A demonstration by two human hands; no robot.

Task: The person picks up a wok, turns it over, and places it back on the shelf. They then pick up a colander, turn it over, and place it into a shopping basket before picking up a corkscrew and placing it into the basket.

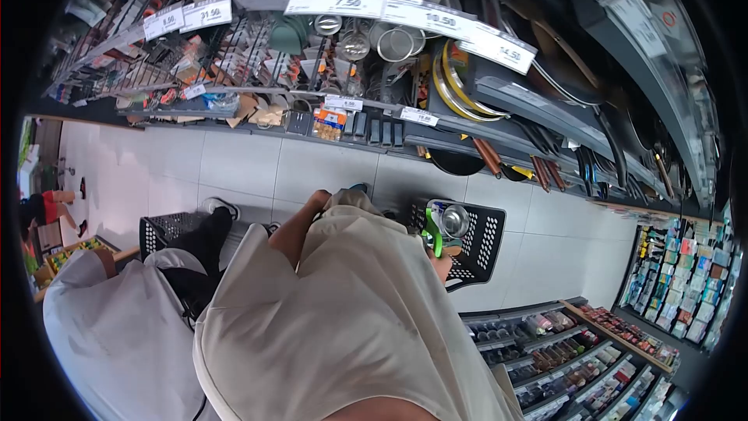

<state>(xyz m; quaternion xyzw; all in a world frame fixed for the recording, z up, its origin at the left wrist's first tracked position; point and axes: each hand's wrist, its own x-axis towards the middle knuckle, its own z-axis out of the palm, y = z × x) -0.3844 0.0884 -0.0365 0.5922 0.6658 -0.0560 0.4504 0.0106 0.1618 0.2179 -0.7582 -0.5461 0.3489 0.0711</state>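
My right hand [442, 264] is at the near left side of a black shopping basket [487, 243] with holes in its walls. Its fingers appear closed around the lower end of a bright green curved item [433, 232], whose kind I cannot make out. Beside that item, a round shiny metal vessel [454, 221] sits in the basket. My left hand [318, 200] is in front of my cream shirt [351, 288], bent at the wrist and nearest to the shirt's front. Its fingers are mostly hidden, and it touches nothing I can make out.
Ahead stands a kitchenware shelf with price labels [335, 4], strainers [396, 44] and pans [460, 93], some handles jutting out. At left is another person in a white top [117, 335] near a second black basket [160, 230]. More shelves [561, 351] stand at right, across the tiled floor [538, 265].
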